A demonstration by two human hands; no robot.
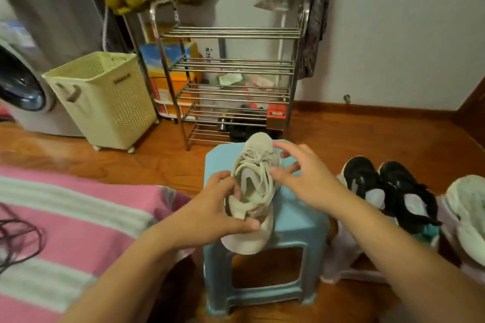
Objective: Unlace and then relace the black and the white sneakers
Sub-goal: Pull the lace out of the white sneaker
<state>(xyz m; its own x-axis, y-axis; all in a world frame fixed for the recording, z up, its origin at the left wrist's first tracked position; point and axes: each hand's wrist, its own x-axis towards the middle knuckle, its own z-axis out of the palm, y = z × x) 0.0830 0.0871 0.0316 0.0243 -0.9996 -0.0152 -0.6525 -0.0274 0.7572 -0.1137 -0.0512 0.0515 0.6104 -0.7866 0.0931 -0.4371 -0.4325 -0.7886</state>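
A white sneaker (256,165) lies on a light blue plastic stool (296,220), toe pointing away, laces threaded through its eyelets. My left hand (217,207) grips the sneaker's heel collar, thumb across the side. My right hand (304,176) hovers over the sneaker's right side with fingers spread and relaxed, fingertips near the laces; whether they touch is unclear. Two black sneakers (388,189) stand side by side on a pale stool to the right. A second white sneaker (469,212) sits at the right edge.
A pink and white striped bedcover (65,217) with a dark cord lies at the left. A metal shoe rack (231,81) stands behind the stool, a cream laundry basket (105,102) and a washing machine (23,86) to its left. The floor is wood.
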